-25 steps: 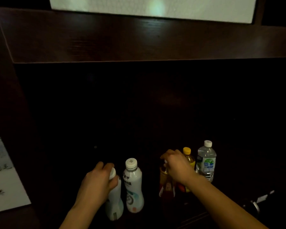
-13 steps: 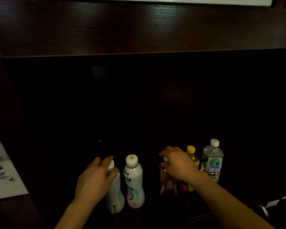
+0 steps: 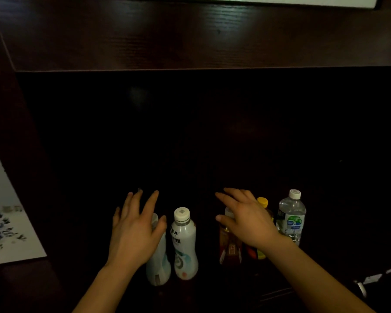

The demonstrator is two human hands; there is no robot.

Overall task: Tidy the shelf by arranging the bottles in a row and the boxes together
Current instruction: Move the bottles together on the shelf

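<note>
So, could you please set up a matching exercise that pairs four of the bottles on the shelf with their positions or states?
Things:
1. clear water bottle
2. yellow-capped bottle
3. white milk drink bottle
4. brown tea bottle

States:
A. under the right hand
B. far right of the row
C. cap fully visible, between the two hands
D. mostly hidden behind the right wrist

Pairs: 1-B, 2-D, 3-C, 4-A

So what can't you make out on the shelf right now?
Head view only:
- Any boxes: none visible; shelf interior is too dark.
- Leftmost white plastic bottle: top hidden by left hand.
- Amber tea bottle: cap behind right hand.
- Yellow-capped bottle: body mostly hidden.
</note>
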